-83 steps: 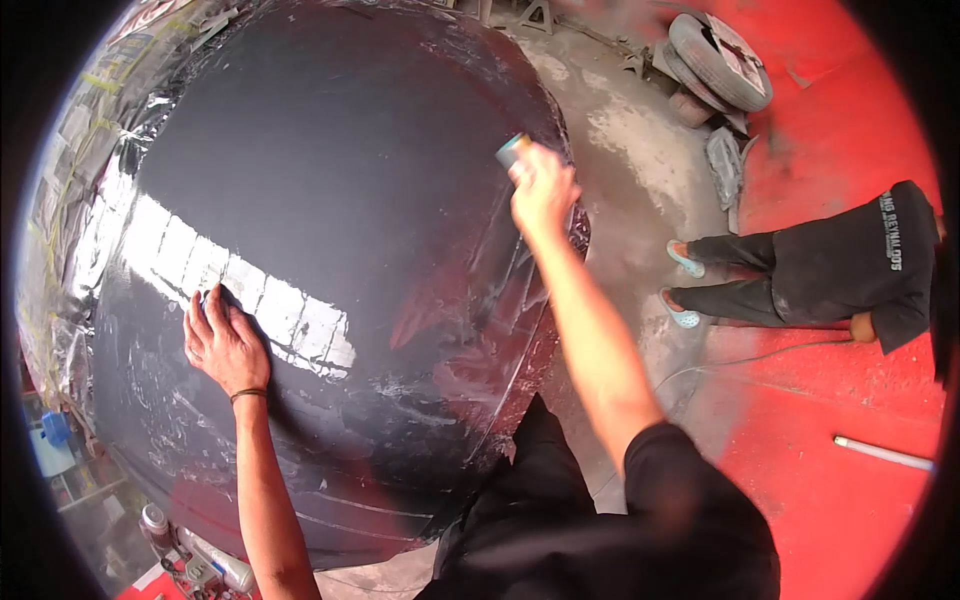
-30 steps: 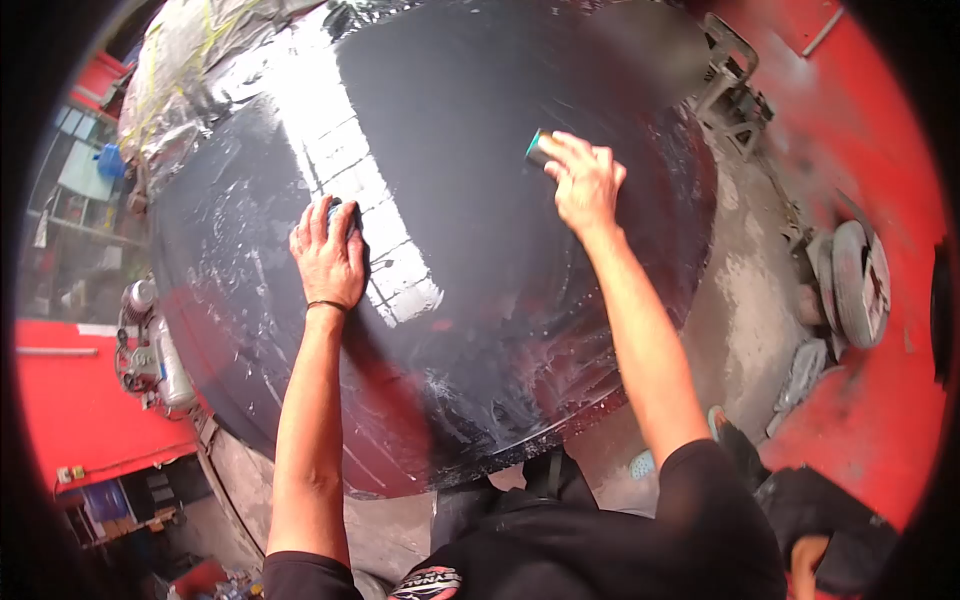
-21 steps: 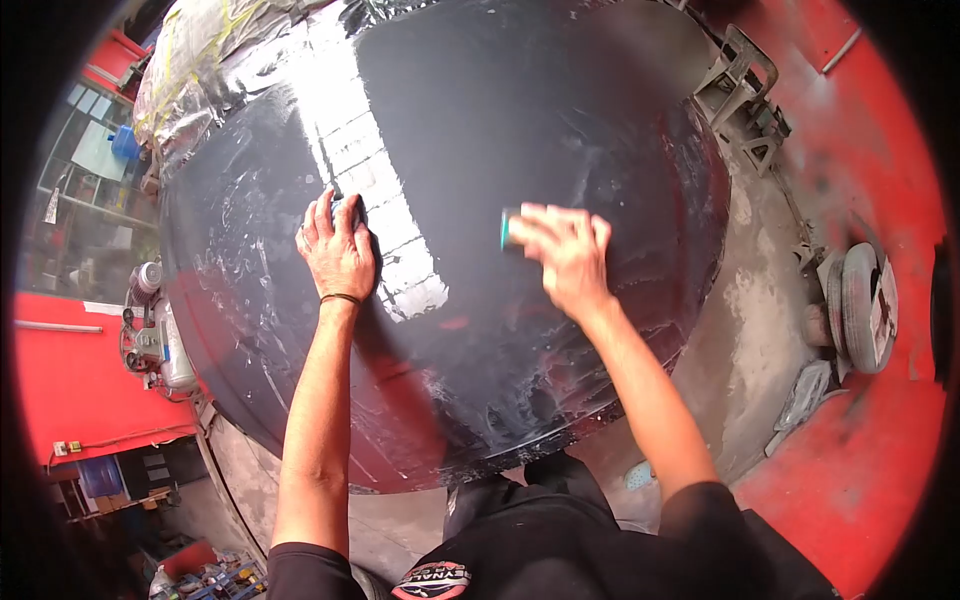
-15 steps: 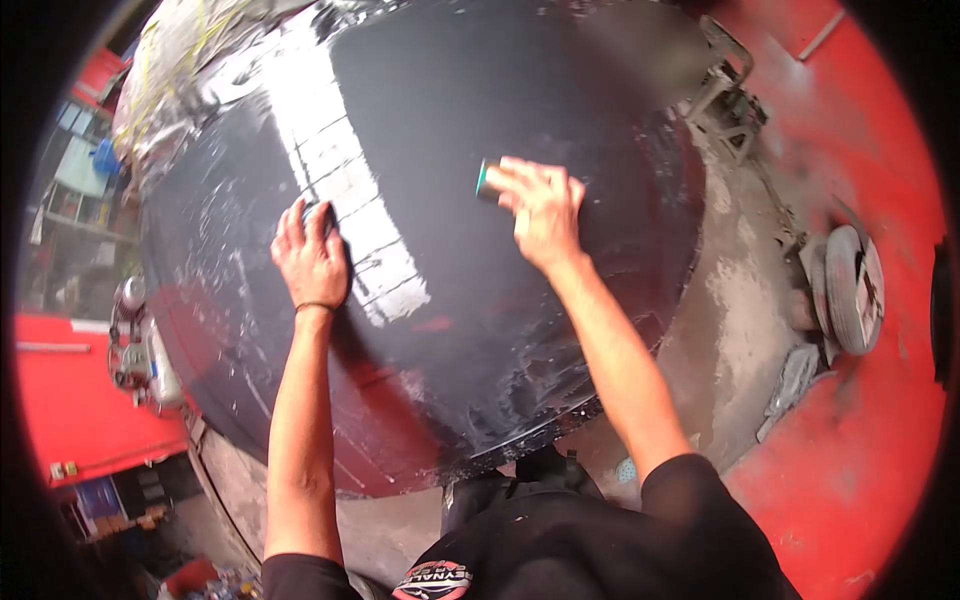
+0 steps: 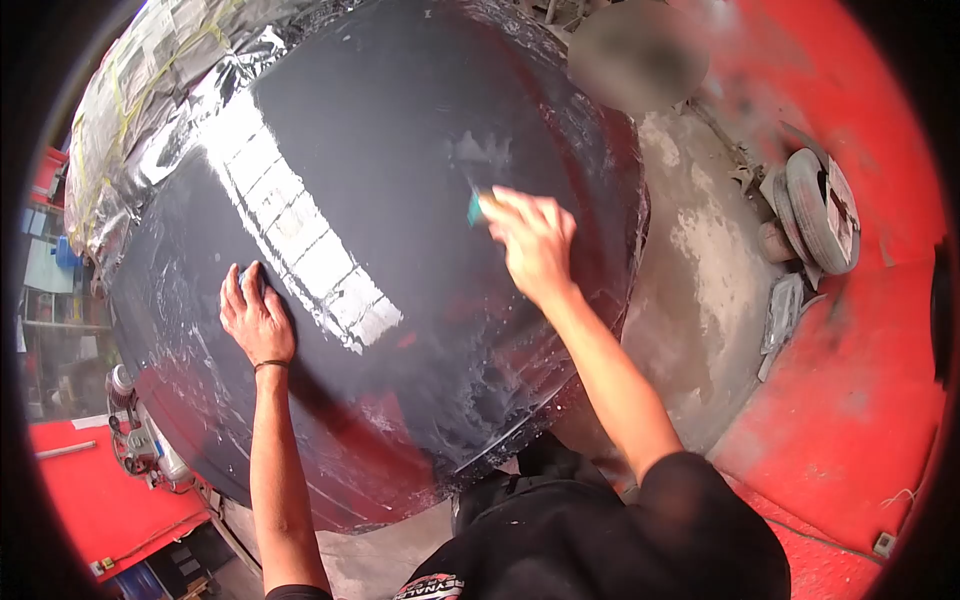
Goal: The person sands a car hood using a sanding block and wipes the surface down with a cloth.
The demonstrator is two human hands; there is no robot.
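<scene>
A dark grey car hood (image 5: 400,120) with red showing near its edges fills the middle of the view. Its surface looks wet and streaked, with a pale smear up from my right hand. My right hand (image 5: 535,240) grips a small green sanding block (image 5: 475,209), blurred by motion, against the hood. Farther left, my left hand (image 5: 257,318) rests on the hood with its fingers bent forward. Something small and bluish-dark shows between those fingers, mostly hidden; I cannot tell what it is.
Crumpled masking sheet (image 5: 150,80) covers the area past the hood's upper left edge. A wheel (image 5: 822,212) leans by the red wall (image 5: 850,370) at right. A motor-like machine (image 5: 140,440) stands at left. Patchy concrete floor (image 5: 690,290) borders the hood.
The view has shifted, putting the hood and my left hand lower and farther left. My right hand has slid the block toward me, and a pale smear now shows beyond it.
</scene>
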